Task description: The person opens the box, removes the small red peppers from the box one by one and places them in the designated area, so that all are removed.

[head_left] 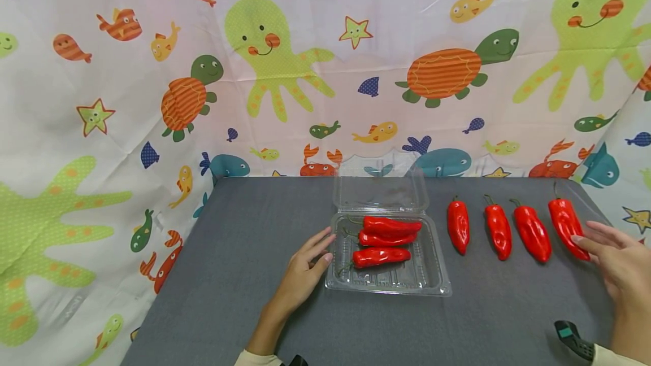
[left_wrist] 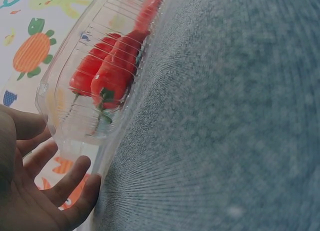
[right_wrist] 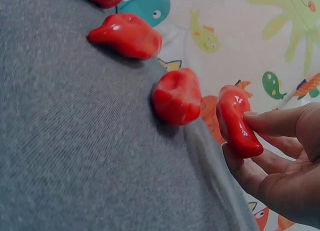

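My right hand (head_left: 620, 261) pinches the lower end of the rightmost red pepper (head_left: 565, 225), thumb on one side and fingers on the other. In the right wrist view this pepper (right_wrist: 234, 122) shows glossy between thumb and fingers. My left hand (head_left: 301, 275), fingers loosely extended, rests at the left rim of a clear plastic clamshell container (head_left: 432, 275) with its lid raised. Inside the container, three red peppers (head_left: 381, 257) with green stems lie sideways, one behind another. In the left wrist view my left fingertips (left_wrist: 82, 166) are right at the container's corner.
Three more red peppers stand in a row to the right of the container: one nearest it (head_left: 459, 226), a middle one (head_left: 498, 230) and a larger one (head_left: 532, 233). A grey cloth (head_left: 244, 230) covers the table. Behind hangs a curtain (head_left: 305, 95) with sea-animal prints.
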